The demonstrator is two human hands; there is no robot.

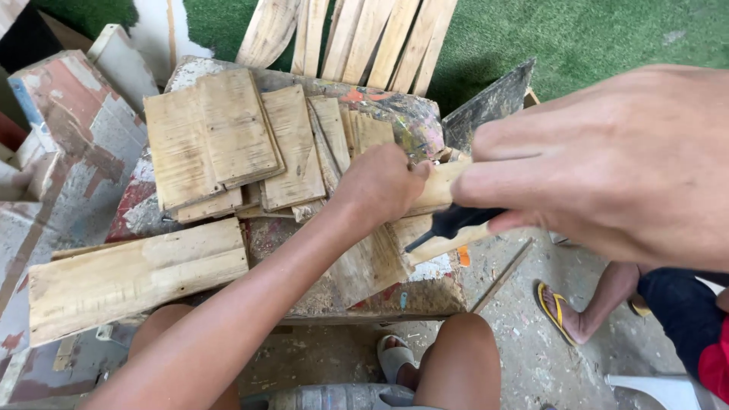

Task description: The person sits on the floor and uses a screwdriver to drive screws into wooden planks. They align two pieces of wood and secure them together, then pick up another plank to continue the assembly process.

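You won't find any packages, labels, signs or screens here, honestly. Nothing boxed or wrapped, no sticker or display, whether left, right, near or far in the scene.

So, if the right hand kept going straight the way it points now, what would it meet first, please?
Probably the left hand, which presses a pale wooden strip; the right hand points left toward it, though depth is unclear.

Just one view, worn on the head. Looks steeply down onto the paint-stained workbench point(395, 114), very close above it. Far edge of the workbench near the top of the picture, near edge low down. So near that the right hand point(607, 163) looms huge.
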